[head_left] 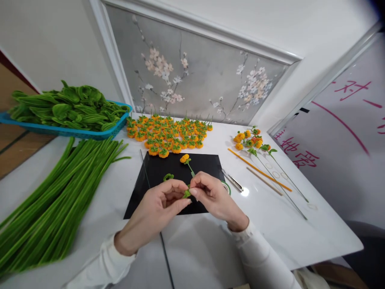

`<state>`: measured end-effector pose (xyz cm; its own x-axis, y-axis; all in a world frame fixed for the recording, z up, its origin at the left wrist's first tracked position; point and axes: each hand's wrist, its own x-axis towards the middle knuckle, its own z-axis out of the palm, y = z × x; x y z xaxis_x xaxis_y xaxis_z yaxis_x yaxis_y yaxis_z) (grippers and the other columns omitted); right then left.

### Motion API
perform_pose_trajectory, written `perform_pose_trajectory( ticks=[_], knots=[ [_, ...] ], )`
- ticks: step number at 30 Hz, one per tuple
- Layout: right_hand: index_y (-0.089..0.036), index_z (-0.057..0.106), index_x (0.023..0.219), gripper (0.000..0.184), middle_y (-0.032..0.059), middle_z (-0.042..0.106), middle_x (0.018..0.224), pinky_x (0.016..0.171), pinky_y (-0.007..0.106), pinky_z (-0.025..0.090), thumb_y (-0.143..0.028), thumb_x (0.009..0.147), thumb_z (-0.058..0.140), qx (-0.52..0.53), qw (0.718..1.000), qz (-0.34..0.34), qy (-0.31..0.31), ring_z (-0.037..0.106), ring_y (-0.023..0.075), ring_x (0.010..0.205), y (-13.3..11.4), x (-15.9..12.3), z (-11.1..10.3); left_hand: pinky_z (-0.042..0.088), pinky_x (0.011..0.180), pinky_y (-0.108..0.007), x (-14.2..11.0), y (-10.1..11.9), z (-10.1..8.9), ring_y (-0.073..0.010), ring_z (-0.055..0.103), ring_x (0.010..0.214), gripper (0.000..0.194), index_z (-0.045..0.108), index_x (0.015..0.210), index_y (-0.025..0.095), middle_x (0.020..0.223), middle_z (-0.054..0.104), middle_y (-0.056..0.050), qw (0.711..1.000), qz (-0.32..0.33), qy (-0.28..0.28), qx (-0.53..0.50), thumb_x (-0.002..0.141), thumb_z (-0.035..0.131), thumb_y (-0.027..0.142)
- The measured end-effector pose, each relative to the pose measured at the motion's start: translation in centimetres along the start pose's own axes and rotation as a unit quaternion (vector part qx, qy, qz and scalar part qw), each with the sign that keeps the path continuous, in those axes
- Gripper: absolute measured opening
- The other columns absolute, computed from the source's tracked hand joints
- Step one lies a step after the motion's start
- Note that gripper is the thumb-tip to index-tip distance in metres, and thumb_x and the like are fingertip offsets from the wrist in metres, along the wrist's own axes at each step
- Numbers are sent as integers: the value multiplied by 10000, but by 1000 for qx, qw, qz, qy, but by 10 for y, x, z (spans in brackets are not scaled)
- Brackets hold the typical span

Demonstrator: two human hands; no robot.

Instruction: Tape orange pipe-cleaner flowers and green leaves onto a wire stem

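Above a black mat (136,200), my left hand (159,206) and my right hand (215,196) meet with fingertips pinched. Between them is a small green fuzzy leaf (187,194), partly hidden by the fingers. An orange fuzzy flower (184,159) on a green stem points away just beyond my right hand; its stem runs down to those fingers, and I cannot tell whether they grip it. A looped green fuzzy piece (168,176) lies on the mat past my left hand. Partly behind my right hand is a roll of green tape (227,188).
Many orange flower heads (171,134) stand at the back. At left are a blue basket (118,124) of green leaves and a bundle of green fuzzy stems (60,204). A slim metal tool (234,180), thin sticks (261,170) and finished flowers (249,140) lie at right.
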<state>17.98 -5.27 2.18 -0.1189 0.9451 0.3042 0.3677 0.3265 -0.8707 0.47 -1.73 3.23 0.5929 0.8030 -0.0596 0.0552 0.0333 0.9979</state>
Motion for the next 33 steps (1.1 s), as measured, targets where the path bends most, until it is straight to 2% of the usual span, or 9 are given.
perform_pose_trajectory(
  ticks=[4,8,11,13,17,22,25,29,33],
  knots=[
    [-179,533,800,84,-12,484,744,585,228,363,-190,879,506,-16,1000,-8,-5,454,108,654,-1,0,1,536,697,-282,-1,-3,2,-170,666,730,68,649,839,210,775,700,-8,999,5,40,30,793,649,260],
    [-180,524,789,96,-9,480,744,594,233,369,-180,879,490,-32,999,-22,0,457,112,659,-3,0,1,551,677,-281,-1,-7,4,-173,676,709,79,675,820,206,744,704,-11,998,6,49,24,797,647,276],
    [-182,524,780,114,-7,480,742,586,232,372,-215,885,494,-26,1000,-14,10,457,113,655,-2,0,1,556,690,-281,1,-6,4,-171,679,721,119,683,860,197,783,718,-18,998,-12,49,-33,771,681,277],
    [-181,539,805,136,-6,488,749,579,229,380,-255,901,479,6,1000,5,21,465,108,641,0,1,2,556,700,-275,2,-5,3,-163,680,726,177,676,924,191,817,728,-29,994,-49,46,-89,775,682,285],
    [-181,562,949,207,-19,494,711,567,228,403,-313,940,404,92,992,46,71,481,97,583,11,3,4,546,718,-235,5,-2,-2,-131,679,758,208,633,1039,201,862,734,-42,969,-114,42,-216,842,616,267],
    [-175,568,884,229,-19,524,682,492,213,393,-345,926,420,88,989,109,56,477,81,500,20,2,5,514,859,-274,7,-6,-6,-138,672,886,245,595,1108,223,953,724,-47,946,-102,41,-304,866,581,194],
    [-168,567,810,266,-19,549,614,450,198,389,-370,916,430,105,983,152,12,485,75,449,16,-1,9,468,936,-291,9,-10,-7,-149,635,1008,237,598,1099,229,989,713,-44,943,-85,69,-315,867,575,187],
    [-162,606,757,287,-32,534,498,435,187,396,-385,887,481,141,971,178,-69,504,80,417,6,-2,29,513,784,-264,10,-14,-7,-158,637,963,246,600,1099,248,1065,686,-41,945,-86,92,-301,855,593,215],
    [-166,567,690,248,-41,518,486,415,179,395,-337,860,513,170,968,178,-43,510,78,403,7,0,48,498,575,-253,8,-15,-1,-146,646,741,297,573,1148,248,1117,668,-67,955,-109,70,-267,855,593,285]
  ],
)
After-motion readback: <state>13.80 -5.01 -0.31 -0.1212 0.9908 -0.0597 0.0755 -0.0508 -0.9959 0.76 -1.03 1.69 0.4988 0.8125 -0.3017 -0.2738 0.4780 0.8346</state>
